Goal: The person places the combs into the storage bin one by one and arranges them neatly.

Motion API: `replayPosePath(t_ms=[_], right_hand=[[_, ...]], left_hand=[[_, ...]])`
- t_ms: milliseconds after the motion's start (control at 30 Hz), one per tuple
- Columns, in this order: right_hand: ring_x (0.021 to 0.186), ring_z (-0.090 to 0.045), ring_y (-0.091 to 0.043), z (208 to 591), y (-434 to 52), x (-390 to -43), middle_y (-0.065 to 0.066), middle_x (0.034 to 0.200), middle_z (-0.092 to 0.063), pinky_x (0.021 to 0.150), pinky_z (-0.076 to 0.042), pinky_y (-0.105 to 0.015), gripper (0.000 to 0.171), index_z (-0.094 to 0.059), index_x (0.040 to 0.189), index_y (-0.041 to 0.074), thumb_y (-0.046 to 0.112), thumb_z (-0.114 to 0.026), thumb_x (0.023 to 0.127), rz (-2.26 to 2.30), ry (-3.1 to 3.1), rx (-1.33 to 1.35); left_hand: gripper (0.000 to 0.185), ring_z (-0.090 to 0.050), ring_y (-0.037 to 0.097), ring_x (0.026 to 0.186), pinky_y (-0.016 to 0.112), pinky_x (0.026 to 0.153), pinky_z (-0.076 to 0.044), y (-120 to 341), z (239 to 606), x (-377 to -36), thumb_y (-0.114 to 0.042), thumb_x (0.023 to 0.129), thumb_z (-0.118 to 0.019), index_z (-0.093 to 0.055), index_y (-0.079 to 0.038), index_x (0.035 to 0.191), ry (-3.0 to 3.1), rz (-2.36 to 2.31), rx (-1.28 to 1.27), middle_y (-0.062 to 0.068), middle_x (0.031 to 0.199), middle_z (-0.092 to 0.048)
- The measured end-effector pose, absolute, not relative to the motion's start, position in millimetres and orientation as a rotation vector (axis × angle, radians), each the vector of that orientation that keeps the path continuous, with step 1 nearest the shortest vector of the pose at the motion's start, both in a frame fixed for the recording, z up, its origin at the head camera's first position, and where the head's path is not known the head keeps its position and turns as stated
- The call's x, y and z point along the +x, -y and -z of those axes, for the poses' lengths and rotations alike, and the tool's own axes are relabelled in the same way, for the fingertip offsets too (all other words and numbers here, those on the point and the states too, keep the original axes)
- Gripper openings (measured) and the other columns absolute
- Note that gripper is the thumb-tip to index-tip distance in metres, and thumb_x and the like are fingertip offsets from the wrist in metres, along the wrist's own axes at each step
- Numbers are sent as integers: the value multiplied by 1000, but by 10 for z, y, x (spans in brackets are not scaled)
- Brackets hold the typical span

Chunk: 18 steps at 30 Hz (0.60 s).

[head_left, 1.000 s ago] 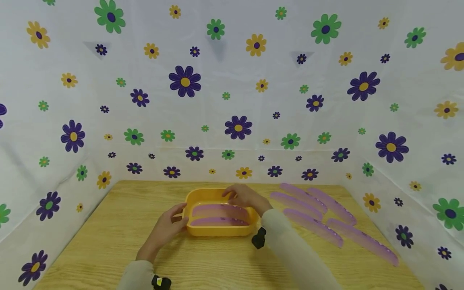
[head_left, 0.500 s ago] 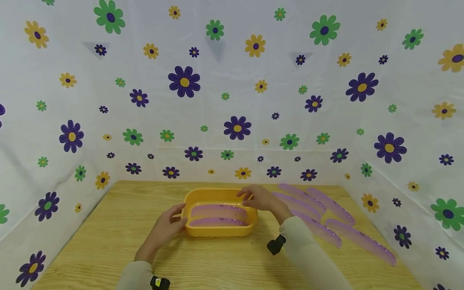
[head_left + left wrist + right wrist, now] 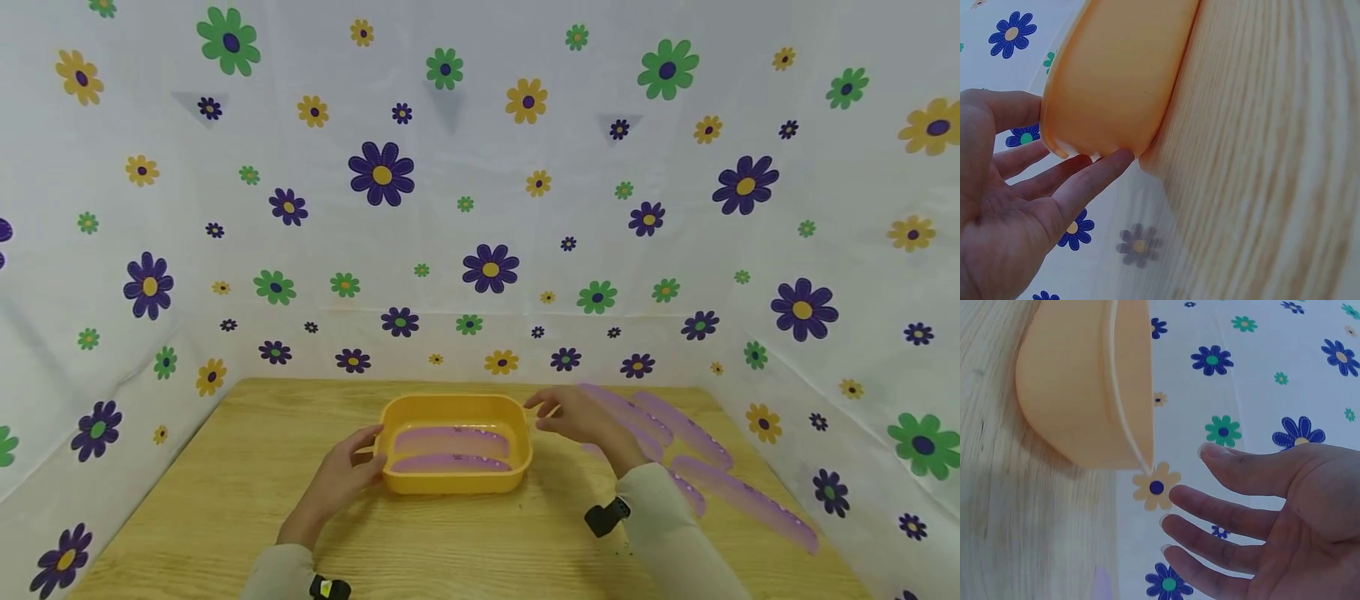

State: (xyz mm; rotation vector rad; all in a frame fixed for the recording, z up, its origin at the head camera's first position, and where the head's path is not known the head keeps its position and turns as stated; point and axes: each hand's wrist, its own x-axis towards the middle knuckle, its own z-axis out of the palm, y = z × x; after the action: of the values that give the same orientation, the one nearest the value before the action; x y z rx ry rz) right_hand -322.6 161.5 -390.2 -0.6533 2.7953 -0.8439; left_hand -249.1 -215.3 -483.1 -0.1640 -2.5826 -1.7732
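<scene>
R hand [image 3: 577, 415] off yellow tray [image 3: 454, 479], now over purple strips [image 3: 693, 429] at center-right.
L hand [image 3: 347, 468], fingers straight, touches tray's left end; R fingers apart, empty; two strips in tray.

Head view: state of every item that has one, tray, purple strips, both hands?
yellow tray: upright on the table, holding two strips.
strips in the tray: lying flat, side by side.
loose purple strips: flat on the table to the tray's right, partly hidden by the right arm.
left hand: open, fingers touching the tray's left end.
right hand: open, empty, just clear of the tray's right end, above the loose strips.
</scene>
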Motion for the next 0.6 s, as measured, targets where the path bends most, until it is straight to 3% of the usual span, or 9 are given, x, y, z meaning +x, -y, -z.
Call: replayPosePath(t_ms=[333,600], right_hand=[[100,-72,-39,4009,-2031,-3124,-25,114,-72,84,-65,-46,27,-70,123,2,4,-69,96,891,-2769,-752],[101,-70,-36,4087,-2269,-3104,-24,117,-70,88,-63,-48,27,-69,123,2,4,-69,95,955,-2777,-706]], left_hand=[[55,-60,40,129,40,93,-63,2158,4859,-2505,-11,104,-61,-42,-4,155,2574,1792,-158,27,151,-49],[55,-60,41,129,39,94,-63,2173,4862,-2510,-10,104,-60,-41,-2,155,2578,1780,-184,28,152,-48]])
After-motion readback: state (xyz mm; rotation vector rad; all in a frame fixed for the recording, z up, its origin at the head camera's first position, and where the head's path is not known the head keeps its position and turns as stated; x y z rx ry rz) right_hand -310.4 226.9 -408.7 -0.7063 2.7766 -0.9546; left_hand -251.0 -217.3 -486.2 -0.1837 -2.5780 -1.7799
